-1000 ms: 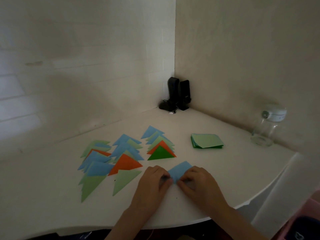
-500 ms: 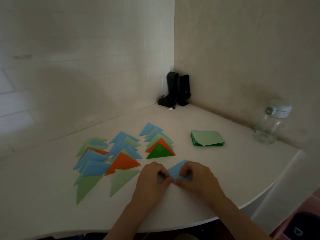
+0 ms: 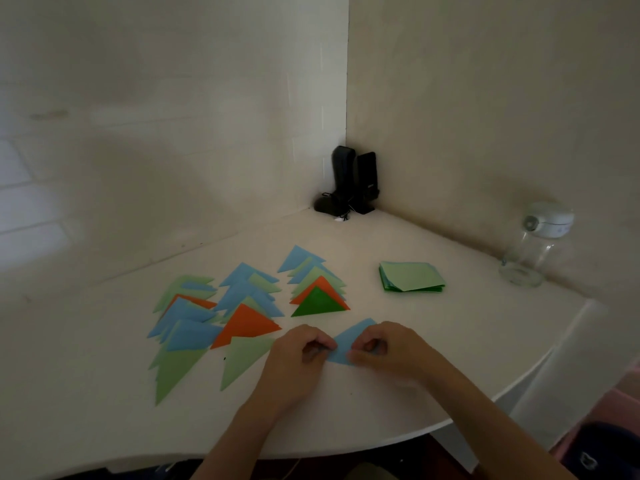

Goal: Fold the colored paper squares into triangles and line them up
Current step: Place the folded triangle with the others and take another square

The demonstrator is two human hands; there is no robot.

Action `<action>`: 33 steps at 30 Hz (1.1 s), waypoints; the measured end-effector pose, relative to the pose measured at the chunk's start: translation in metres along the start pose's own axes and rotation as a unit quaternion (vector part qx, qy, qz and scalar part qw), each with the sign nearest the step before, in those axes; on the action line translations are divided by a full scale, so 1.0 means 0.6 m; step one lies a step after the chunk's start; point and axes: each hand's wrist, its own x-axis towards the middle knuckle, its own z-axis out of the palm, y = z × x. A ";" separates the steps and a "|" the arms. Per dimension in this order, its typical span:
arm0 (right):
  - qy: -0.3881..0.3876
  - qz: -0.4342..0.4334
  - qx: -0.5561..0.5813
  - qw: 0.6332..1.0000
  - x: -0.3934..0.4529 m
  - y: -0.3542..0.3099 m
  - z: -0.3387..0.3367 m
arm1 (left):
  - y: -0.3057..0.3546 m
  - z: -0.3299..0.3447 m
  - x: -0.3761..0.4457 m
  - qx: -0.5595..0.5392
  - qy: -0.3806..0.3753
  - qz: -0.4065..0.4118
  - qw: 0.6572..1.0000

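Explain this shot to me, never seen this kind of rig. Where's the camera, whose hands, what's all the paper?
No machine here: a person wears a wide-angle camera on the head, looking forward and down, so this one picture is their own view. The left hand and right hand both pinch a blue paper that lies on the white table, apparently mid-fold. To the left lie rows of folded triangles in blue, orange and green, overlapping one another. Behind the hands to the right sits a stack of unfolded squares, light green on top. Far right stands a clear jar with a white lid; in the corner, some black devices I cannot identify.
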 end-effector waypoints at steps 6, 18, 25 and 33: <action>0.041 0.046 -0.112 0.992 -0.008 -0.018 0.030 | -0.002 -0.013 -0.015 0.032 -0.066 0.057 0.996; 0.078 -0.112 -0.029 0.990 -0.025 0.005 -0.005 | 0.013 0.006 -0.026 0.207 0.008 0.144 0.968; 0.145 -0.197 -0.060 0.968 -0.034 0.050 0.019 | 0.012 0.027 -0.032 0.190 0.009 0.105 0.976; 0.185 -0.143 -0.056 0.971 -0.034 0.047 0.032 | 0.012 0.034 -0.017 0.152 0.059 0.020 0.986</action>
